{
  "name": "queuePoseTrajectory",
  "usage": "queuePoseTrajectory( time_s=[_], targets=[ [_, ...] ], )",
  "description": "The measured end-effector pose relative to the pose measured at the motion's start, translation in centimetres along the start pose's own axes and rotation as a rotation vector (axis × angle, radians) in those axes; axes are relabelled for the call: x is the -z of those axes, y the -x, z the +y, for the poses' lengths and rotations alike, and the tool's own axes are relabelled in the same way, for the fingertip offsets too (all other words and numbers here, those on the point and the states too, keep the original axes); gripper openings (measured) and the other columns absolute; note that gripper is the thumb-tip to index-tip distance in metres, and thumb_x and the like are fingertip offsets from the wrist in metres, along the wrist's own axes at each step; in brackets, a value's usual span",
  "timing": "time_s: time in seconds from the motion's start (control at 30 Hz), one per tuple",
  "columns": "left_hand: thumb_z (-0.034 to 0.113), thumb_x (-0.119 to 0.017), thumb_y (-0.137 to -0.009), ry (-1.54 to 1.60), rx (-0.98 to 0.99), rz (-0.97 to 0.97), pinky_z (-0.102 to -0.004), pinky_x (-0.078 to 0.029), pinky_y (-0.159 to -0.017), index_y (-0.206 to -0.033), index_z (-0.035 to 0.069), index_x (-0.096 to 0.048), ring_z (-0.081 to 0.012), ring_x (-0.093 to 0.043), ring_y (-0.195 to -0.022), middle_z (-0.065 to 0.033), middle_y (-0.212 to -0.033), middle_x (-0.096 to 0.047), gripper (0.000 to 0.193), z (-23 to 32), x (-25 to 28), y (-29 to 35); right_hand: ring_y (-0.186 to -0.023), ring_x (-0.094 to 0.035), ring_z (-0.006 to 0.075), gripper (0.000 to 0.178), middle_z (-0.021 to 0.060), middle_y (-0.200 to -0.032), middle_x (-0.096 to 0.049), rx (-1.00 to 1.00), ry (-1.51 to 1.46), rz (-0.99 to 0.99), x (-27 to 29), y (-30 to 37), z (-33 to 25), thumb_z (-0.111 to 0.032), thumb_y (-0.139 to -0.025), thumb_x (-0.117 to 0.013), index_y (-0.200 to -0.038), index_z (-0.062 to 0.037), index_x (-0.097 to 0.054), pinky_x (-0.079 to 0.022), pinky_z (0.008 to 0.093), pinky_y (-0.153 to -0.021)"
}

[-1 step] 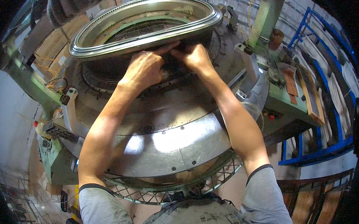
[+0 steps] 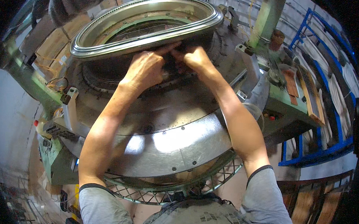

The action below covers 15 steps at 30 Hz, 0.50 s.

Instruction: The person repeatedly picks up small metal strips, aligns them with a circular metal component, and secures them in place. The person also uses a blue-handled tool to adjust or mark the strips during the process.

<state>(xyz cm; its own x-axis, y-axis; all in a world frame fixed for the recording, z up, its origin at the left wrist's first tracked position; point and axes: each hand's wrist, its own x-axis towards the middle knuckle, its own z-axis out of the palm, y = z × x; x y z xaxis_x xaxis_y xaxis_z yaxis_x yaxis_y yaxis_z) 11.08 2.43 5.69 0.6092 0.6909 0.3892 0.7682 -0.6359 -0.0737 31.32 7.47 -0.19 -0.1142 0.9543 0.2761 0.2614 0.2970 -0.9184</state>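
Note:
My left hand reaches in under the raised front lip of a large metal ring. Its index finger stretches to the right and the other fingers curl in. Opposite it, my right hand is closed, its fingers bent toward the left fingertip in the shadow below the ring. Whatever lies between the fingertips is too dark to make out. Both hands are over the dark centre of a broad round metal machine table, and the ring tilts above it, its right side higher.
Upright metal brackets stand on the table's rim. A green post rises behind on the right. Further right are a green bench with a wooden-edged piece and a blue rack holding pale material. Curved lattice work runs below the table's front edge.
My right hand has shifted slightly down and to the right, its fingers a little apart from the left fingertip. The left hand stays almost still.

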Motion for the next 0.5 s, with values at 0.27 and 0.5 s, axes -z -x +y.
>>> queuePoseTrajectory(
  time_s=[0.27, 0.5],
  targets=[
    [0.006, -0.065, -0.072, 0.063, -0.086, 0.081, -0.0471, -0.059, -0.071, -0.070, 0.001, -0.073, -0.0386, -0.070, -0.073, -0.0222, -0.105, -0.070, 0.009, -0.7, -0.3, 0.5, -0.078, -0.063, 0.0145, 0.017, 0.0073, -0.096, -0.071, -0.298, -0.603, -0.148, -0.4, 0.6, -0.4, -0.010, -0.096, -0.060, -0.107, -0.0028, -0.070, -0.050, 0.0261, -0.064],
    [0.010, -0.074, -0.076, 0.155, -0.057, 0.280, -0.0413, -0.060, -0.068, -0.073, -0.001, -0.071, -0.0358, -0.072, -0.072, -0.0175, -0.133, -0.063, 0.012, 1.7, -0.2, 6.0, -0.073, -0.061, 0.0175, 0.025, 0.0096, -0.095, -0.072, -0.105, -0.427, -0.195, 0.8, 0.7, -1.3, -0.004, -0.092, -0.054, -0.110, 0.0009, -0.070, -0.048, 0.0280, -0.060]
  ],
)
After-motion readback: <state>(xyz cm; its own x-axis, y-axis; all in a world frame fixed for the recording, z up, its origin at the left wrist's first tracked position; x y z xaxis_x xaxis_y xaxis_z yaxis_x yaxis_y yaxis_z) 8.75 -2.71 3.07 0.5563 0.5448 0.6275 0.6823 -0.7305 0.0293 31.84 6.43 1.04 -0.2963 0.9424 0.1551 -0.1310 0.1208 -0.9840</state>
